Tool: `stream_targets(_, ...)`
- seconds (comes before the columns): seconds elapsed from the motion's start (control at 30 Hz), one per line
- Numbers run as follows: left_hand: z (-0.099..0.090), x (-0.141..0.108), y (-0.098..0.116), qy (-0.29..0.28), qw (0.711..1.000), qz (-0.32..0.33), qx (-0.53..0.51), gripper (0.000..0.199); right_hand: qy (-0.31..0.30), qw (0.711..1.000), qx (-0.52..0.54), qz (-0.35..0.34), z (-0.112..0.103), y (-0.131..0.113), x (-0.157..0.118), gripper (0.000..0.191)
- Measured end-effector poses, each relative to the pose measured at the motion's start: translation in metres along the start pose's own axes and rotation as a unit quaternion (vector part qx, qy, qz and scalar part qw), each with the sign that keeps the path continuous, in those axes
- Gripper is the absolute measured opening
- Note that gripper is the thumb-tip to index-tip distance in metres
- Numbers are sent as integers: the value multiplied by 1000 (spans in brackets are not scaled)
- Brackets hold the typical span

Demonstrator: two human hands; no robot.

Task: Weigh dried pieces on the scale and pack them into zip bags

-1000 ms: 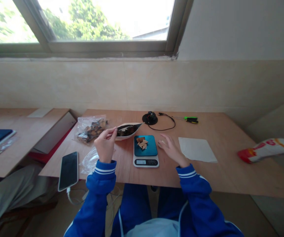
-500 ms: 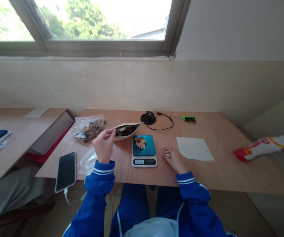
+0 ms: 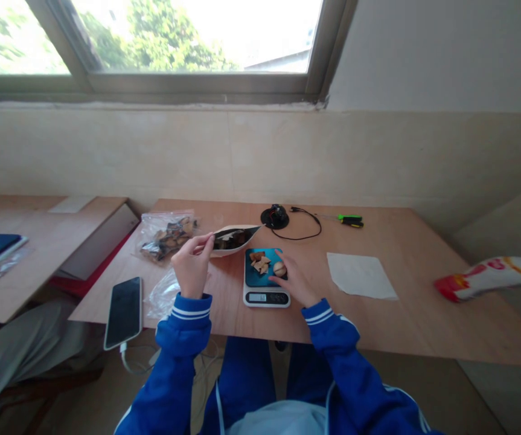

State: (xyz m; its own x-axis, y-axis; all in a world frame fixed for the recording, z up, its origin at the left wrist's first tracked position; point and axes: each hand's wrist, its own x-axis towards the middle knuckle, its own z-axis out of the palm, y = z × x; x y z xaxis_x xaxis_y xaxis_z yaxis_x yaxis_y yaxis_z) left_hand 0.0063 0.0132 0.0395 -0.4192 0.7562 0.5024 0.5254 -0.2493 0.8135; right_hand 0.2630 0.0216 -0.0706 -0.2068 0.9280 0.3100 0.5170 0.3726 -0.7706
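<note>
Head view: the pale round piece point(image 3: 280, 269) sat mid-frame, at the right edge of the blue platform of the kitchen scale point(image 3: 267, 304), left of the right hand point(image 3: 296, 281), by far the nearer one. Roundish, no clear long axis. Right thumb and fingers were parted in a curve around it, thumb below, fingertip above; couldn't tell if they were gripping. Flat, angular tan-brown chips point(image 3: 260, 263) lay just left of it, rough-edged. Left hand point(image 3: 192, 266), left of centre, had thumb and fingers pinched on the rim of a pouch point(image 3: 226, 252), mouth gaping, pale outside, dark lining. Clear, crinkled plastic bag point(image 3: 167, 238) of brown chunks farther left. Smooth wood-grain table point(image 3: 314, 326) underneath.
</note>
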Motion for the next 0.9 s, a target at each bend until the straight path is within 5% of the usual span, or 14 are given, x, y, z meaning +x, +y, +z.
stream_targets(0.2,1,-1,3,1,1000,1,-4,21,88,996,-8,18,-18,2,-22,56)
stream_targets(0.5,1,-2,0,-10,1000,-4,-1,23,91,994,-39,36,-17,12,-39,34)
stream_targets(0.9,2,-3,-1,-2,1000,-2,-4,23,96,993,-50,49,-18,-1,-49,29)
